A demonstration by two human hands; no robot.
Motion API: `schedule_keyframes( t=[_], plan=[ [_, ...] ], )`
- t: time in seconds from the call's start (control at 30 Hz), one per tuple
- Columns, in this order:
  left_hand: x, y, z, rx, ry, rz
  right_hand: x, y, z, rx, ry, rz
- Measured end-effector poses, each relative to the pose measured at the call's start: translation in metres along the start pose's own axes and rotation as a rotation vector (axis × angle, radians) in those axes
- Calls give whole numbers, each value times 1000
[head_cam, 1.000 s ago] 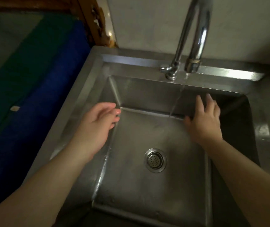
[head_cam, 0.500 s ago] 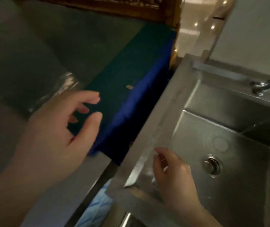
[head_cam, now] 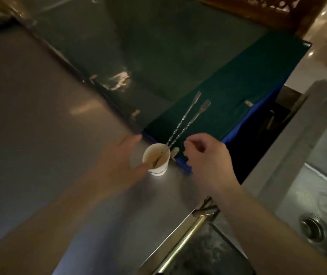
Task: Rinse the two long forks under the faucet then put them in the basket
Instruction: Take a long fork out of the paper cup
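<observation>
the view has swung off the sink basin and now looks down on the steel counter (head_cam: 39,135) to its left; half a second ago it showed mostly the green cloth and the sink corner, and a second ago both hands were inside the basin beside the running water. the sink (head_cam: 317,185) now sits at the right edge with only its drain visible; the faucet is out of view.

new in view: a white paper cup (head_cam: 156,160) standing upright on the counter, just beside the corner of the green cloth (head_cam: 238,86). the two long forks (head_cam: 186,120) stand in it together, handles down in the cup, twisted stems leaning up and away over the cloth, tines uppermost. neither has been lifted.

the left hand (head_cam: 119,165) has come forward to the cup's left side. it is motion-blurred; fingers appear extended and loosely together, one fingertip at or touching the cup wall, contact not confirmable. it holds nothing.

the right hand (head_cam: 206,155) has left the sink rim and hangs just right of the cup and stems, fingers curled with thumb and forefinger drawn toward a pinch, gap unclosed, nothing between them.

assessment: the hands have moved from water to pickup. the left looks set to steady the cup while the right takes the stems. rinsing has not begun. no basket is visible. risk: the light cup may tip as the stems are drawn out.
</observation>
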State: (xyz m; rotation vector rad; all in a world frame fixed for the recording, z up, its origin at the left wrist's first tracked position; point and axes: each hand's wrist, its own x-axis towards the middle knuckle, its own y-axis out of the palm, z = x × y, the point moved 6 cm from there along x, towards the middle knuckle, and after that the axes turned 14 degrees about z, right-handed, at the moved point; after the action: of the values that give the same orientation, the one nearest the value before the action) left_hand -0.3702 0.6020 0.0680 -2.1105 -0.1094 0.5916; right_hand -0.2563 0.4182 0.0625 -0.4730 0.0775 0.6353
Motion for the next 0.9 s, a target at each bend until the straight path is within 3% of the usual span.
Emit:
schedule_keyframes(
  t=[0.07,0.23,0.5,0.63,0.9],
  plan=[
    [11,14,4,-24,18,76,19,8,-4,64,90,29],
    [25,18,-3,58,200,32,31,22,-17,84,188,0],
    [39,23,12,2,229,98,46,15,0,248,111,-105],
    [40,25,15,-15,242,85,35,16,-7,326,173,-187],
    [36,24,11,-28,278,88,29,24,-6,270,108,-136]
  ],
)
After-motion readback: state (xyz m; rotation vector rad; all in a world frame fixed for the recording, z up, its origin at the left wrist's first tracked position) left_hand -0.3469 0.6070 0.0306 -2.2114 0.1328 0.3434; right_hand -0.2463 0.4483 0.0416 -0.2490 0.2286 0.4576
